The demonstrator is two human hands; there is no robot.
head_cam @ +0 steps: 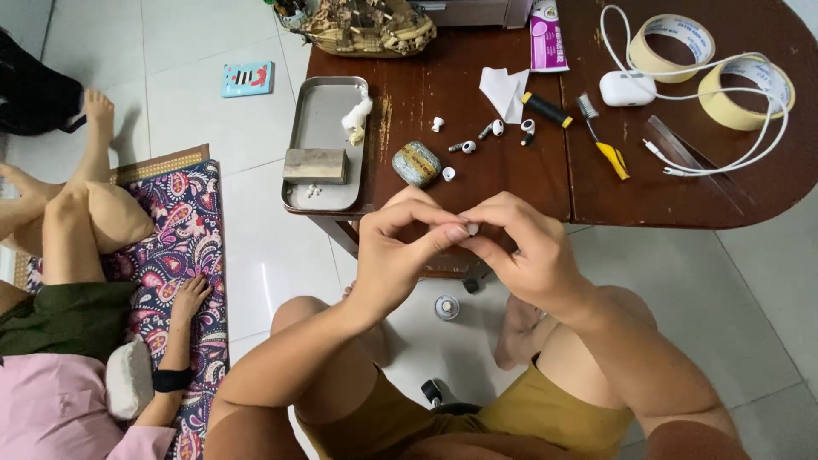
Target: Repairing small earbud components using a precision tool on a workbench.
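surface (511,183): dark wood, rounded at the right end
tray (308,119): metal, at the left edge, holding a small block (314,165) and a cotton wad (357,115)
tape rolls (673,44): two, far right, a white cable (724,111) looped across them
brush (601,138): yellow handle, near a white charging case (627,88)
stone (416,163): mottled, beside the tray
floor mat (183,247): paisley, another person lying on it
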